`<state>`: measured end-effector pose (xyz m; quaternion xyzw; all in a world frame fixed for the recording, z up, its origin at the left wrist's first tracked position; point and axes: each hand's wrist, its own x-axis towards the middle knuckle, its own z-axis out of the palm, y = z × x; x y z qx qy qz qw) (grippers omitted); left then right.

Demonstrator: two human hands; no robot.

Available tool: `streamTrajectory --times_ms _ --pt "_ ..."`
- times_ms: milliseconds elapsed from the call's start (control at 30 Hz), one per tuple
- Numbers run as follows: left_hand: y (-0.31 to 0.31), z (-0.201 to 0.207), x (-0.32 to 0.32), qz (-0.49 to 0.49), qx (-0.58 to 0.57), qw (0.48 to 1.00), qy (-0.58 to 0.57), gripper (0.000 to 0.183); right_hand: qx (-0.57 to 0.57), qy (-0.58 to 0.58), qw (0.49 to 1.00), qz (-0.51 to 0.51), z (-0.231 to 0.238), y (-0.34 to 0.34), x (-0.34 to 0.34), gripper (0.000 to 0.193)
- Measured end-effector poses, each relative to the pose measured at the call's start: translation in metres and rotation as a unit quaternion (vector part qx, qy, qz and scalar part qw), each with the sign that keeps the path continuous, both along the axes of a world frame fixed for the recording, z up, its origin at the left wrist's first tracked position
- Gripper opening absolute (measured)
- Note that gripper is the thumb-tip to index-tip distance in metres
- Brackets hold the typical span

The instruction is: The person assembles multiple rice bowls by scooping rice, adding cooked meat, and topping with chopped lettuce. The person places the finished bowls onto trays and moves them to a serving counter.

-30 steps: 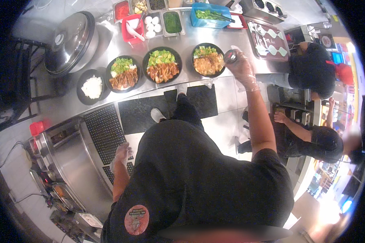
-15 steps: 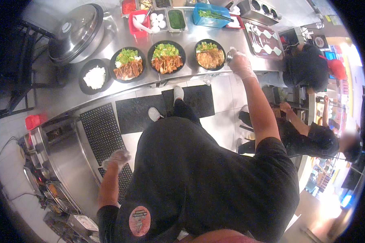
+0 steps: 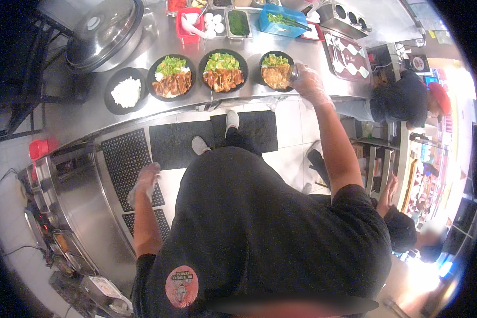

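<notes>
My right hand [image 3: 310,87], in a clear plastic glove, grips a small metal-topped shaker [image 3: 293,73] tipped at the right edge of the rightmost black bowl [image 3: 263,80]. That bowl holds chopped lettuce and light brown meat [image 3: 276,78]. To its left, two more black bowls contain lettuce and sliced, sauced meat: one in the middle [image 3: 225,77] and one farther left [image 3: 173,82]. A leftmost black bowl carries only white rice [image 3: 125,93]. My left hand [image 3: 145,183], also gloved, hangs away from the counter over the floor mat, fingers loosely apart and holding nothing.
Along the counter's back stand a red tub [image 3: 190,25] with a white scoop, white eggs [image 3: 213,23], a tray of chopped greens [image 3: 238,23] and a blue bin [image 3: 281,22] with tongs. A large lidded pot [image 3: 103,34] sits left, a brown tray [image 3: 349,57] right. Two people are at right.
My right hand has brought the shaker left, from beside the rightmost bowl to over its edge. My left hand has risen a little. The people at right have shifted.
</notes>
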<state>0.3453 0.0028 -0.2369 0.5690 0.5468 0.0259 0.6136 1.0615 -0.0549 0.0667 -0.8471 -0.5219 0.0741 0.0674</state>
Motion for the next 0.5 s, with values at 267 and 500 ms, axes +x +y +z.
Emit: streamTrajectory --times_ms 267,500 --pt "-0.124 0.005 -0.023 0.071 -0.101 0.992 -0.033 0.041 0.078 0.025 0.996 -0.040 -0.001 0.014 -0.004 0.045" --pt "-0.135 -0.005 -0.041 0.157 -0.135 0.978 0.008 0.043 0.059 0.053 0.990 -0.113 0.004 0.028 0.008 0.052"
